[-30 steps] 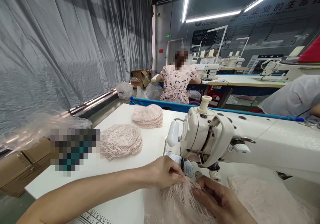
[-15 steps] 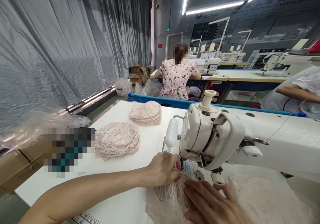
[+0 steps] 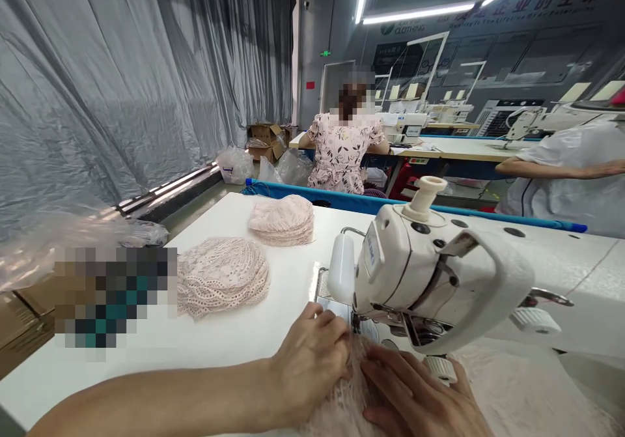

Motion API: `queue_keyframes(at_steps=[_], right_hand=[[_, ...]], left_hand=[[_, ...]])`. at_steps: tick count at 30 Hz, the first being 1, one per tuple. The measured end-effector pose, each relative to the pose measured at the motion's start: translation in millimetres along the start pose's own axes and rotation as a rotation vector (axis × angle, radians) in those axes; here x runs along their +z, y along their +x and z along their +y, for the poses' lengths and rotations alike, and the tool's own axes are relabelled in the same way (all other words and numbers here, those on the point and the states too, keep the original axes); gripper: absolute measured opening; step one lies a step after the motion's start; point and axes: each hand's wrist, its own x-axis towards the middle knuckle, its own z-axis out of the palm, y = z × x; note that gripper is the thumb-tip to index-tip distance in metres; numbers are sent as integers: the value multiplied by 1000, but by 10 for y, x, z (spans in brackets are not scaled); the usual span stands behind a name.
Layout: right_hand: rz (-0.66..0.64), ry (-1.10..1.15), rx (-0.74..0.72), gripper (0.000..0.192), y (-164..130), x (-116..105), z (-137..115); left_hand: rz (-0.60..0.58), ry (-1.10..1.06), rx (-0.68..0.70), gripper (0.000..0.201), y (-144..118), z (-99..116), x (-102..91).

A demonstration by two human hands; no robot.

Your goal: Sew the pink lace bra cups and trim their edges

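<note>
Head cam view: both hands are bunched on a piece of pale pink lace (image 3: pixel 342 404), soft and openwork, right under the needle end of the sewing machine (image 3: pixel 430 281). Left hand (image 3: pixel 310 365) has its fingers curled down pinching the lace; right hand (image 3: pixel 420 401) lies flatter, fingers pressing the same piece, the 2 hands touching. Machine is glossy cream plastic, rounded head. Further out on the smooth white table (image 3: pixel 234 336) sit 2 domed stacks of scalloped lace pieces (image 3: pixel 222 277), (image 3: pixel 283 219). Crinkly grey plastic sheeting (image 3: pixel 122 85) hangs on the left.
</note>
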Motion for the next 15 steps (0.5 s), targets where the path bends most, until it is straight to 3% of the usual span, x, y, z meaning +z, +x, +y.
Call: queue_keyframes(at_steps=[4, 7, 13, 15], right_hand=[[67, -136, -1, 28, 19, 180, 113], [75, -201, -14, 32, 35, 186, 144], [-116, 48, -203, 50, 39, -178, 46], [-91, 146, -178, 37, 15, -215, -17]], left_hand=[[-30, -67, -112, 12, 229, -150, 3], [-12, -104, -143, 18, 285, -197, -15], [0, -135, 105, 17, -26, 29, -215], [-4, -93, 165, 32, -132, 136, -262]])
